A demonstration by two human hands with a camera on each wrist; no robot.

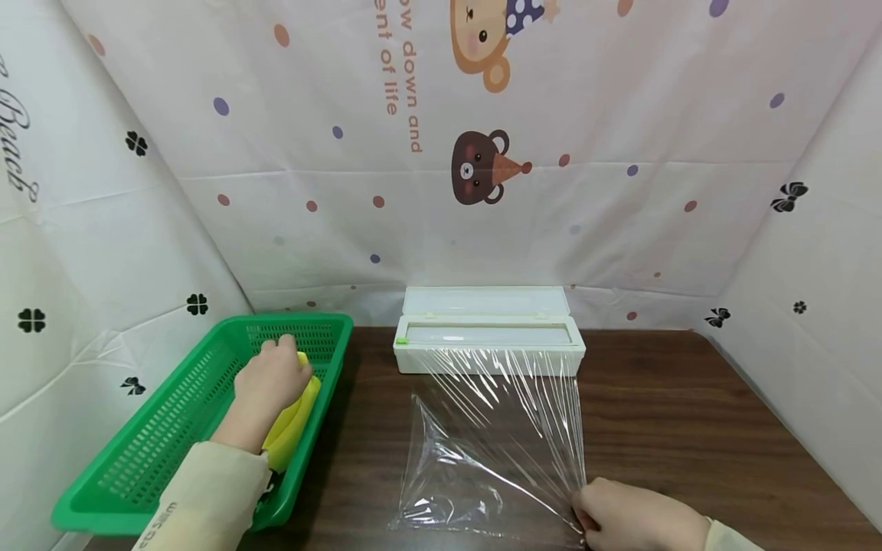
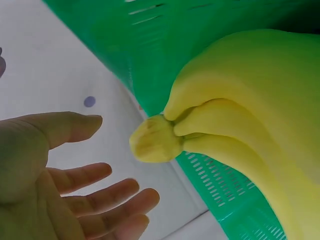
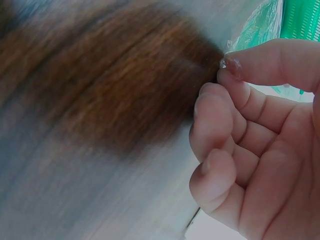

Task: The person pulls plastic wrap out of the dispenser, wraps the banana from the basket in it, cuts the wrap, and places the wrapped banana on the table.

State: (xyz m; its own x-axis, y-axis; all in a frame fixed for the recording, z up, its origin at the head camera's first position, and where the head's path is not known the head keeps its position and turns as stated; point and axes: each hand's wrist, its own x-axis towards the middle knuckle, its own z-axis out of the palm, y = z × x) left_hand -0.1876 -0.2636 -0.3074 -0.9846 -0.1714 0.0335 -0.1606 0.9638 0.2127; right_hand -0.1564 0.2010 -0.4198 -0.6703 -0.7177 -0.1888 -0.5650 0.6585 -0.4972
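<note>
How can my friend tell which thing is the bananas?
Find the dark brown wood-grained table; at its left sits a long, green, slotted plastic basket. Inside, near the person's left hand, is a curved yellow banana bunch, its colour unlike the basket's green.

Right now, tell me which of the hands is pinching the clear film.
The right hand: it pinches the clear film stretching from the white box. The left hand holds nothing; it is beside the yellow bananas in the green basket.
</note>
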